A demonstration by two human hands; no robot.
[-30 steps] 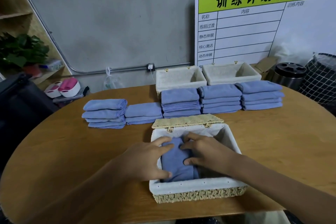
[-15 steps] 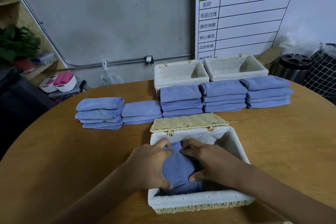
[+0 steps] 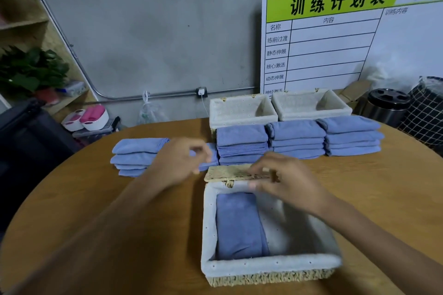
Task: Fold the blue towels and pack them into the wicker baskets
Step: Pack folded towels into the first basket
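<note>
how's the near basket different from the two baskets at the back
The near basket holds one folded towel on its left side; the back baskets look empty. Its lid shows, folded back; no lids show on the back ones. Towel stacks stand before the back pair. All share white liners.

The round wooden table carries 3 wicker baskets and 5 towel stacks.

A grey plastered wall runs behind a round wooden table. A metal conduit crosses the wall low down to a socket. A white board with a green header leans at right. Wooden shelves with 2 leafy plants stand at left. The light is dim and even.
</note>
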